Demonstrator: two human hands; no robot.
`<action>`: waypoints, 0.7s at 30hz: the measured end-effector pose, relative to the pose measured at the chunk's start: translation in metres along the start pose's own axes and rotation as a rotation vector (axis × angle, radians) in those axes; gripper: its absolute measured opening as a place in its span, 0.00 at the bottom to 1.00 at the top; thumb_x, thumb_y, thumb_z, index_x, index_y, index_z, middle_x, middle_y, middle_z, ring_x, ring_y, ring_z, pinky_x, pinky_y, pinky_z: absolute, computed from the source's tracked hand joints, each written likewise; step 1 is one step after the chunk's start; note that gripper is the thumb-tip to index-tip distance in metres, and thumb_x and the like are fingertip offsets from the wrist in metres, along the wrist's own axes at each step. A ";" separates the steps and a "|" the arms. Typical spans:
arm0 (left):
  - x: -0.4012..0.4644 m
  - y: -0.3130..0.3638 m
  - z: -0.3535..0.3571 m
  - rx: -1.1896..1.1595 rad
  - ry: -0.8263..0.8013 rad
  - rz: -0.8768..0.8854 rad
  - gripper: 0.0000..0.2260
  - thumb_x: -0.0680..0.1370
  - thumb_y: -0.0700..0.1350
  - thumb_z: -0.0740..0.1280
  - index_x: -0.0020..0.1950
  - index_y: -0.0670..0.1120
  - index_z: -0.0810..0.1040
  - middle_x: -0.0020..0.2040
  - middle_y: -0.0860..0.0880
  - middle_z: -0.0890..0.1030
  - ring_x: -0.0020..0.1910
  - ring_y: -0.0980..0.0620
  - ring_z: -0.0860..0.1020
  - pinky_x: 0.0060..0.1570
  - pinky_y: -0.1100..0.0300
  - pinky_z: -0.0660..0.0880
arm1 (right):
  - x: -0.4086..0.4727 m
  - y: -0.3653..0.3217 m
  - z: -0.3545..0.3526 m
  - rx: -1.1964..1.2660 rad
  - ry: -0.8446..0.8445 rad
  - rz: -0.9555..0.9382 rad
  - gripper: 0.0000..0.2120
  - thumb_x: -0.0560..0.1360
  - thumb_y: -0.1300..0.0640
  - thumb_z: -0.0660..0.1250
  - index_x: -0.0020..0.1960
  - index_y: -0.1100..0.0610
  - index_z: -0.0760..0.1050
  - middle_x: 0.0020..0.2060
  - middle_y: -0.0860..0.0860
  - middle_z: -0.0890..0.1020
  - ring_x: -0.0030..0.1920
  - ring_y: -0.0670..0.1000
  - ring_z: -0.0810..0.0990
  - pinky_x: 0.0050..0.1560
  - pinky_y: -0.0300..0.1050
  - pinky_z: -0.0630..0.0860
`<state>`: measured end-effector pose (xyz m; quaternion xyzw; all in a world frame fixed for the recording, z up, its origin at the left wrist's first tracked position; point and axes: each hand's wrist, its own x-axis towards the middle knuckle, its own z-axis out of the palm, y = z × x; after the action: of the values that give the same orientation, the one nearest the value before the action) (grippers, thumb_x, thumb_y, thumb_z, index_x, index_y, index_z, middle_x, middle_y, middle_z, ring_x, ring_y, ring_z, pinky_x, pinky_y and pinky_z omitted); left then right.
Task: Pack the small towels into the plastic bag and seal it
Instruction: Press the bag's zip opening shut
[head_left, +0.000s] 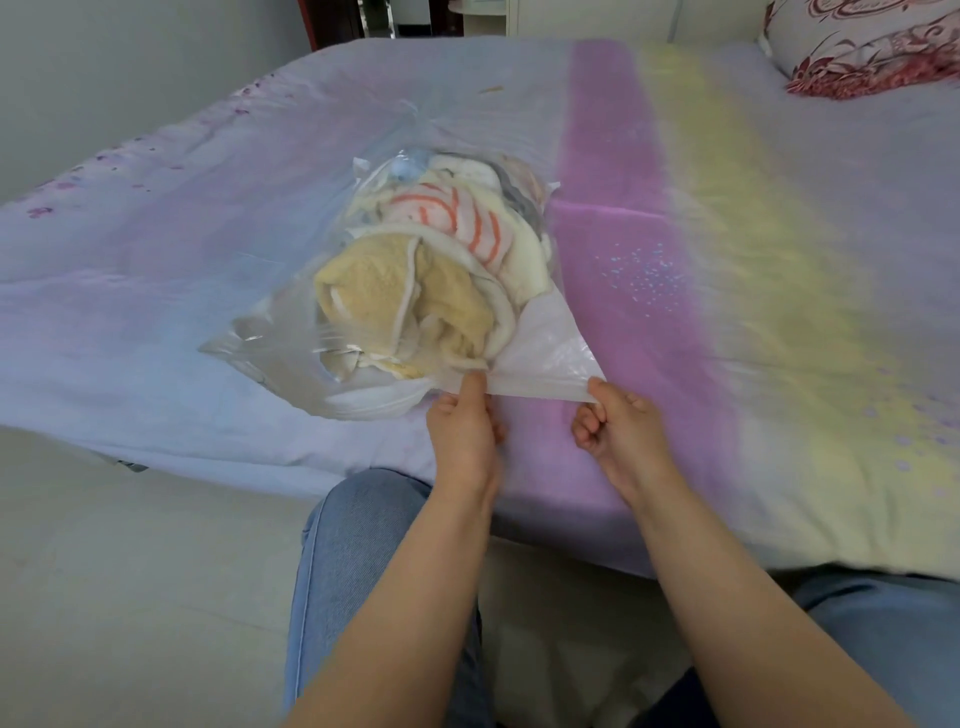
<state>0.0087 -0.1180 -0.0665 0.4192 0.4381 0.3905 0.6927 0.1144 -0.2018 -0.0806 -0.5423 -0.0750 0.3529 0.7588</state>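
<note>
The left grip (464, 415) pinches the near edge of the plastic bag (540, 348) just below the towels, and the right grip (615, 421), fingers curled, pinches the same edge at its lower right corner, stretching it taut between them. The clear bag lies at centre frame on the bed (779, 260), stuffed with small towels (405, 291): yellow, white, orange-striped. A floral pillow (872, 47) sits upper right.

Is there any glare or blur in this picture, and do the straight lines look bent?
Head view: soft, even light; glare streaks on the bag; the bed edge bows from the wide lens; the left hand is slightly smeared, the right hand sharper; the pillow looks soft.
</note>
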 end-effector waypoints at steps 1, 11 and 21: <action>0.003 0.004 -0.006 -0.014 0.008 0.022 0.21 0.78 0.41 0.63 0.27 0.49 0.59 0.22 0.53 0.60 0.22 0.55 0.58 0.25 0.61 0.57 | 0.003 -0.002 -0.003 -0.002 -0.001 0.001 0.12 0.79 0.62 0.59 0.36 0.58 0.68 0.19 0.48 0.64 0.20 0.47 0.64 0.26 0.41 0.62; 0.013 0.014 -0.028 -0.053 0.064 0.107 0.21 0.78 0.40 0.62 0.27 0.48 0.59 0.22 0.53 0.60 0.23 0.54 0.57 0.25 0.61 0.56 | 0.014 -0.005 0.002 0.211 0.143 0.058 0.18 0.77 0.62 0.61 0.30 0.55 0.64 0.21 0.48 0.62 0.23 0.46 0.61 0.21 0.34 0.61; 0.002 0.004 -0.009 0.089 0.009 0.091 0.19 0.79 0.43 0.61 0.27 0.44 0.66 0.22 0.48 0.68 0.23 0.52 0.67 0.25 0.61 0.66 | -0.018 0.023 0.069 -0.382 -0.221 0.117 0.21 0.74 0.39 0.64 0.36 0.55 0.77 0.29 0.53 0.76 0.32 0.51 0.75 0.32 0.42 0.68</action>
<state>0.0001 -0.1129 -0.0657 0.4674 0.4388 0.4035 0.6528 0.0558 -0.1561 -0.0682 -0.6377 -0.1915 0.4327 0.6079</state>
